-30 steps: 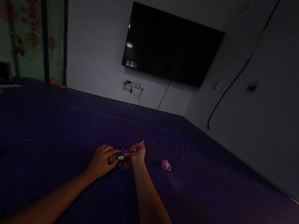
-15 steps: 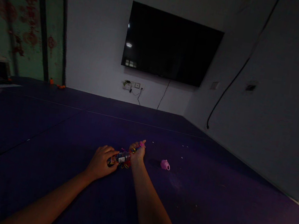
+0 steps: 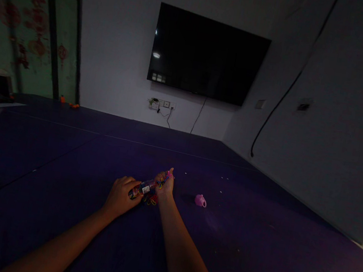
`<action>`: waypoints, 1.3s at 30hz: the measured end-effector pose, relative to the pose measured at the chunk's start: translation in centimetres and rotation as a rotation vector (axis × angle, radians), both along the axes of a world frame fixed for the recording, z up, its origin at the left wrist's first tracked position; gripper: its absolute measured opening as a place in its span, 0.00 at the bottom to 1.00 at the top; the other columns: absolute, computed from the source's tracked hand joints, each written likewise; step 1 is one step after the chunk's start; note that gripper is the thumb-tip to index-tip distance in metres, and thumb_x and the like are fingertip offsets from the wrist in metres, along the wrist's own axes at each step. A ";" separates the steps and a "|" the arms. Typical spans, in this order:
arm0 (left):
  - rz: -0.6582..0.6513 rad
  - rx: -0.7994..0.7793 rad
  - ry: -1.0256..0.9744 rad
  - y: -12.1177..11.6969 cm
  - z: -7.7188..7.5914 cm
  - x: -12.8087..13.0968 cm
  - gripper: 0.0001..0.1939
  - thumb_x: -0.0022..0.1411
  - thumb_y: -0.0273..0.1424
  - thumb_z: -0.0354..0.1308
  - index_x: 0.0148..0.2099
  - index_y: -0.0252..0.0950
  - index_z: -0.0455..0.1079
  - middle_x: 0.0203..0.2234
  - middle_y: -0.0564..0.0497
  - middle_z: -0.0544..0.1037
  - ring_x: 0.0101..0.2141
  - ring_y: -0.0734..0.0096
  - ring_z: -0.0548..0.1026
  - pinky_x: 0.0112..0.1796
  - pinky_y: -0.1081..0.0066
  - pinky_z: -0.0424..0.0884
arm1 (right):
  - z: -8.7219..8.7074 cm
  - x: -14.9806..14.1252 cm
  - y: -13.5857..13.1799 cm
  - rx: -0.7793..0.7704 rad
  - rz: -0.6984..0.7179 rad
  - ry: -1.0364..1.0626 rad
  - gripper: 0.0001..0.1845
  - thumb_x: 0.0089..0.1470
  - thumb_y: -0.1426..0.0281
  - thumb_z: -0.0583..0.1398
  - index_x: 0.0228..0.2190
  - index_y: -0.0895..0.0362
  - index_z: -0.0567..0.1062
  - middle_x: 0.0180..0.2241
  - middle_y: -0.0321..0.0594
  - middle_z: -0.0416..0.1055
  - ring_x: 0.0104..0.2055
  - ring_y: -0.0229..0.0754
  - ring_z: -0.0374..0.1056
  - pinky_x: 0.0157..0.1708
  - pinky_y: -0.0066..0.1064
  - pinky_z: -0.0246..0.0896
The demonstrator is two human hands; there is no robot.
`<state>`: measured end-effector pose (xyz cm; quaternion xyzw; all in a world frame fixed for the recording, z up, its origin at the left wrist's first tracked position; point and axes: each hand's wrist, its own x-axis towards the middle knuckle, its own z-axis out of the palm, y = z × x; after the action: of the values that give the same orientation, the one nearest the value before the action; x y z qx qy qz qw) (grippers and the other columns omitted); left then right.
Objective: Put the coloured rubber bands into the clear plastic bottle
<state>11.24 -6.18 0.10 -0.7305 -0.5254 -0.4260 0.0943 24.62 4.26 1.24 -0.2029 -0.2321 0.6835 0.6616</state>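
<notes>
Because the left hand [image 3: 122,195] wraps its fingers and thumb round one end of a clear, labelled bottle [image 3: 146,189], while the right hand [image 3: 167,188] curls loosely over a tangle of coloured bands [image 3: 161,182] at the other end, a spill looks like the likeliest trouble. Some strands poke out of the curled fingers and could slip away if that grip loosened; knotted together, they might also snag and drag one another along. The tilted bottle could roll or twist should the left hand ease off.

It lies between the two hands, its far end close against the right one; whether they touch is unclear. More loops [image 3: 152,200] hang or lie just below it. Well to the right, a pink piece with a ring [image 3: 200,200] rests on the dark floor [image 3: 209,264].
</notes>
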 end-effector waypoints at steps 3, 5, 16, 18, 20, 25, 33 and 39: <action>0.016 0.007 -0.005 0.0 0.0 0.0 0.13 0.49 0.34 0.59 0.40 0.40 0.75 0.30 0.48 0.76 0.34 0.60 0.73 0.36 0.61 0.66 | -0.1 -0.1 0.0 0.006 0.010 -0.003 0.28 0.58 0.51 0.48 0.16 0.55 0.48 0.11 0.25 0.45 0.12 0.29 0.41 0.12 0.22 0.40; 0.013 0.004 0.005 0.1 -0.1 0.0 0.14 0.49 0.34 0.59 0.40 0.40 0.75 0.31 0.48 0.76 0.34 0.60 0.73 0.37 0.61 0.66 | -0.3 -0.2 0.1 0.018 0.016 -0.025 0.28 0.58 0.51 0.48 0.16 0.55 0.48 0.11 0.25 0.45 0.12 0.29 0.41 0.12 0.22 0.41; -0.045 0.030 0.005 0.0 -0.2 -0.1 0.14 0.50 0.33 0.59 0.42 0.40 0.73 0.33 0.48 0.76 0.36 0.60 0.72 0.37 0.62 0.67 | -0.8 -0.6 0.5 -0.023 0.082 -0.164 0.28 0.58 0.50 0.46 0.15 0.54 0.51 0.11 0.28 0.50 0.12 0.30 0.46 0.12 0.23 0.44; -0.035 0.025 0.018 0.0 -0.2 -0.1 0.15 0.50 0.33 0.59 0.42 0.40 0.73 0.33 0.48 0.76 0.36 0.60 0.72 0.37 0.62 0.66 | -0.8 -0.7 0.4 -0.041 0.081 -0.160 0.27 0.58 0.50 0.46 0.16 0.55 0.53 0.11 0.29 0.52 0.12 0.31 0.48 0.13 0.23 0.46; -0.032 0.023 0.026 0.0 -0.2 -0.2 0.15 0.50 0.33 0.59 0.42 0.39 0.73 0.33 0.47 0.76 0.36 0.59 0.72 0.37 0.61 0.66 | -0.7 -0.8 0.3 -0.056 0.075 -0.146 0.27 0.58 0.51 0.47 0.16 0.55 0.55 0.12 0.29 0.54 0.13 0.31 0.50 0.14 0.23 0.47; -0.038 0.027 0.011 0.3 -0.3 -0.3 0.14 0.51 0.34 0.59 0.42 0.38 0.73 0.33 0.47 0.76 0.36 0.59 0.73 0.37 0.61 0.67 | -0.4 -0.9 -0.3 -0.058 0.098 -0.076 0.26 0.58 0.53 0.49 0.17 0.56 0.58 0.13 0.31 0.58 0.14 0.31 0.54 0.15 0.23 0.50; -0.038 0.043 -0.014 0.3 -0.3 -0.2 0.13 0.52 0.33 0.58 0.42 0.37 0.73 0.32 0.47 0.76 0.35 0.61 0.73 0.36 0.63 0.68 | -0.5 -1.3 -0.5 -0.071 0.112 -0.005 0.26 0.53 0.50 0.54 0.16 0.55 0.58 0.13 0.30 0.60 0.14 0.31 0.57 0.16 0.23 0.55; -0.033 0.047 0.002 0.3 -0.3 -0.2 0.13 0.52 0.33 0.58 0.41 0.35 0.73 0.32 0.46 0.76 0.35 0.60 0.73 0.35 0.63 0.68 | -0.6 -1.7 -0.6 -0.078 0.057 0.020 0.22 0.52 0.54 0.58 0.17 0.55 0.60 0.13 0.31 0.63 0.16 0.33 0.60 0.17 0.23 0.58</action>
<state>11.02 -5.86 -0.21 -0.7372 -0.5031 -0.4387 0.1049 22.95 3.67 0.66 -0.2153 -0.2042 0.7126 0.6357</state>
